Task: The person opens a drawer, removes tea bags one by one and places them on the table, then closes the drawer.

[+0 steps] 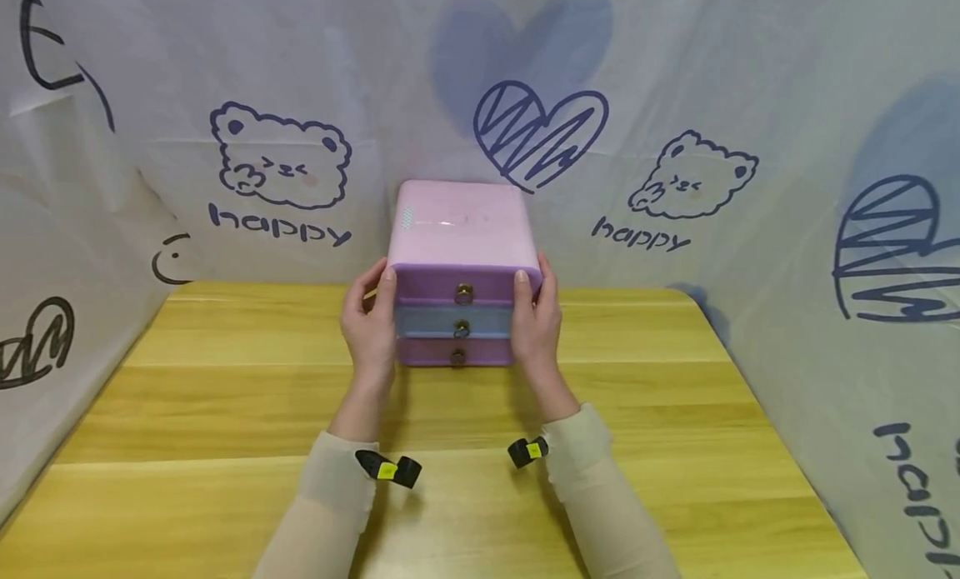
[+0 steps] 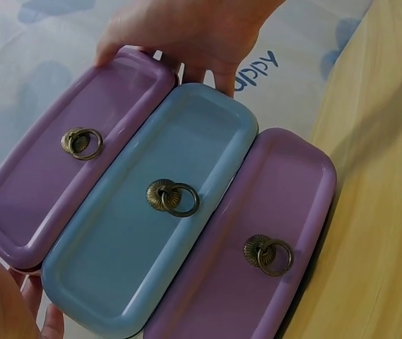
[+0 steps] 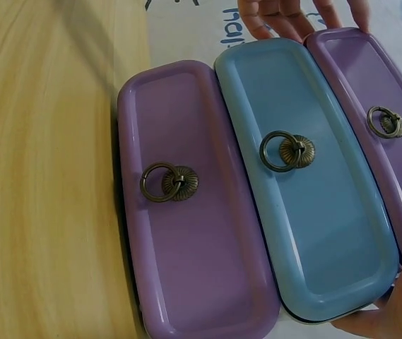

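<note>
A small three-drawer chest (image 1: 461, 225) with a glossy pink top stands upright at the back of the table. Its top and bottom drawer fronts are purple, the middle one blue, each with a brass ring pull (image 2: 172, 196); all the drawers are closed. My left hand (image 1: 371, 325) grips the chest's left side, thumb at the front edge by the top drawer. On the opposite side my right hand (image 1: 537, 325) holds it the same way, its thumb on the upper front corner. Fingers of both hands are partly hidden behind the sides.
The wood-grain table (image 1: 465, 454) stretches out in front of the chest. Pale fabric (image 1: 420, 87) printed with bears, hearts and writing hangs behind it and along both sides. Each sleeve carries a black wrist strap (image 1: 386, 469).
</note>
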Motion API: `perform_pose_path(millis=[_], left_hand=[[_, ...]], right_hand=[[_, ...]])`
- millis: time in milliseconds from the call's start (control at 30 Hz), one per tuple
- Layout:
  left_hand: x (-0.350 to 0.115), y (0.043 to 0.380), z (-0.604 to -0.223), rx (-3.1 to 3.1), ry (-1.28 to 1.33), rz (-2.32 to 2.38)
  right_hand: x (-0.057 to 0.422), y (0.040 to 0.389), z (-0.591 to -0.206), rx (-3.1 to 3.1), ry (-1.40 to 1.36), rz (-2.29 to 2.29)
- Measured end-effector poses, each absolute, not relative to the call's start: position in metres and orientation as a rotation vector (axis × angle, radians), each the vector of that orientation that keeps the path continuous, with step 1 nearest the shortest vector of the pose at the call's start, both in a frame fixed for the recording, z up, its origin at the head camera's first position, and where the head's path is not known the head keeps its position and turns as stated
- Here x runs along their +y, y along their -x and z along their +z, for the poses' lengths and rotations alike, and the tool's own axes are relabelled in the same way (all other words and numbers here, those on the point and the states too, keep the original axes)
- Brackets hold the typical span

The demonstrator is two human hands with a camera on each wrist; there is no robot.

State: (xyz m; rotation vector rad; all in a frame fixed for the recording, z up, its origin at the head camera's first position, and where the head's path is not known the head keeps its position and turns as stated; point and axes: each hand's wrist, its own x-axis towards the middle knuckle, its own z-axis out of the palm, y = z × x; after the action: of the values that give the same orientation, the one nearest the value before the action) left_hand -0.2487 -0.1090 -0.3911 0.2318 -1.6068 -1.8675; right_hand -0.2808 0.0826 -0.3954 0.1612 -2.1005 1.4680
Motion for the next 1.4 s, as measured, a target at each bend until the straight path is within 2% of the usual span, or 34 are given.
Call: perform_pose_path(millis=[800, 1067, 1400], left_hand=[[-0.122, 0.257, -0.392, -1.651, -0.096, -1.964], [-0.138, 0.266, -0.398, -1.766, -0.002, -2.083], [-0.149, 0.271, -0.401, -1.941, 0.11, -2.192]], right_hand=[[0.098, 0.282, -0.385, -2.12, -0.166, 1.648], [0.106, 0.278, -0.38, -2.162, -0.296, 1.721], [0.115, 0.275, -0.378, -2.107, -0.403, 1.433]])
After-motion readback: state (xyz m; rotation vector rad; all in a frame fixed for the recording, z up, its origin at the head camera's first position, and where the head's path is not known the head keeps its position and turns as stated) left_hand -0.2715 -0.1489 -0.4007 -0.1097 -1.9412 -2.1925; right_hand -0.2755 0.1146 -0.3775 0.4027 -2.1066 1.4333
